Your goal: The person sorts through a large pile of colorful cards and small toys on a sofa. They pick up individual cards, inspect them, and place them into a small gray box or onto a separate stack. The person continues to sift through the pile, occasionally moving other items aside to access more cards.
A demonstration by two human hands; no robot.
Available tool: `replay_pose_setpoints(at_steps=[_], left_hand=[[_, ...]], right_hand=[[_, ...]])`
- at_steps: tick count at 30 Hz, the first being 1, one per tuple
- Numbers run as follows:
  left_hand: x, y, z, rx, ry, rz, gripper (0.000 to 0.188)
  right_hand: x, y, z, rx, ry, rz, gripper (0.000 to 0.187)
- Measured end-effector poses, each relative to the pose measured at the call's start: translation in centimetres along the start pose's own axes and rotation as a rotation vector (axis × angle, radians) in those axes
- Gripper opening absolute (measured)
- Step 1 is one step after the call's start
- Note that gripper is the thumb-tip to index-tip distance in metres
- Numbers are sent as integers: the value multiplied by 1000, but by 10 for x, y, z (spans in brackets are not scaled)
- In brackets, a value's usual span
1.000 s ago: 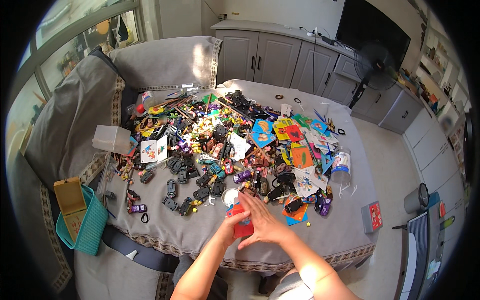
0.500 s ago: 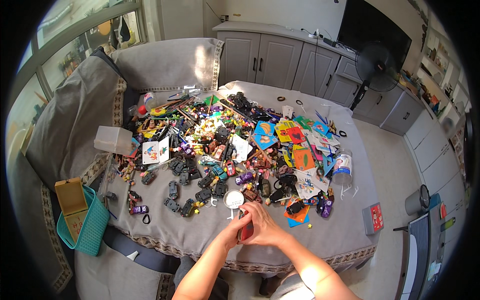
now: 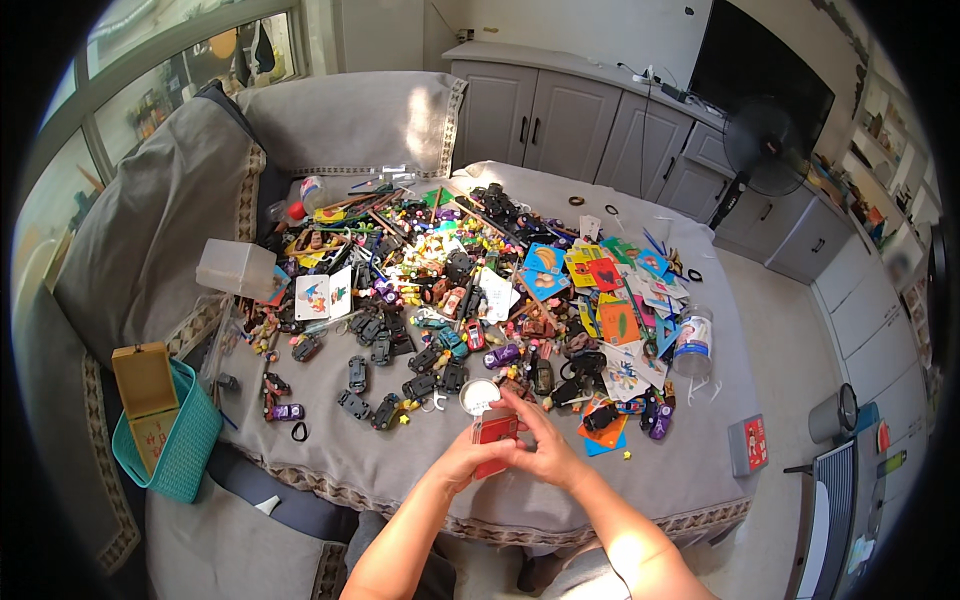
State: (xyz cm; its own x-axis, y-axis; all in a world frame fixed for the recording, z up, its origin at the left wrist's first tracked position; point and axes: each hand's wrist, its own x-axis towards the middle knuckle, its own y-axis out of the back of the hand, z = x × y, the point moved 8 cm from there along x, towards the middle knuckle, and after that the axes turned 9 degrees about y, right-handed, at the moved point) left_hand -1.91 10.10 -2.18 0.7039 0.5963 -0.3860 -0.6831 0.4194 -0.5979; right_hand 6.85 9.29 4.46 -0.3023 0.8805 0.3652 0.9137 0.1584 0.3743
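Observation:
Over the near edge of the grey-covered surface, my left hand point(image 3: 462, 458) is closed around a small stack of red-backed cards point(image 3: 495, 430). My right hand point(image 3: 546, 450) grips the same stack from the right, its index finger at the upper end and its thumb lower down. Just beyond the cards lies a round white disc-shaped thing point(image 3: 479, 396). Dark toy cars point(image 3: 384, 411) lie to the left of it, and a purple toy car point(image 3: 502, 355) farther off. Orange and blue picture cards point(image 3: 605, 440) rest to the right of my hands.
A large heap of small toys point(image 3: 440, 260) and picture cards point(image 3: 545, 270) covers the middle. At left stand a teal basket point(image 3: 200, 450) holding a wooden box point(image 3: 143, 385), and a translucent bin point(image 3: 235, 268). A clear jar point(image 3: 694, 340) and a red-grey box point(image 3: 748, 445) lie right.
The red stack has turned so that its broad red face shows between my hands. My right fingers have opened out and shifted along it. The view has moved slightly.

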Motion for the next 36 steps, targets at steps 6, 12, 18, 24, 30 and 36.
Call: replay_pose_setpoints(at_steps=[6, 12, 18, 24, 30, 36], left_hand=[[2, -4, -7, 99, 77, -89, 66], [-2, -15, -7, 82, 141, -110, 63], [-3, 0, 8, -76, 13, -76, 66], [-1, 15, 10, -250, -60, 35, 51], [2, 19, 11, -284, -93, 115, 51], [0, 26, 19, -228, -118, 119, 56]], right_hand=[[-7, 4, 31, 432, -174, 202, 16], [-16, 30, 45, 386, -181, 465, 11], [-38, 99, 88, -15, -316, 742, 19], [-2, 60, 12, -410, -44, 375, 47], [15, 29, 21, -391, 34, 178, 38], [107, 42, 74, -676, 95, 126, 36]])
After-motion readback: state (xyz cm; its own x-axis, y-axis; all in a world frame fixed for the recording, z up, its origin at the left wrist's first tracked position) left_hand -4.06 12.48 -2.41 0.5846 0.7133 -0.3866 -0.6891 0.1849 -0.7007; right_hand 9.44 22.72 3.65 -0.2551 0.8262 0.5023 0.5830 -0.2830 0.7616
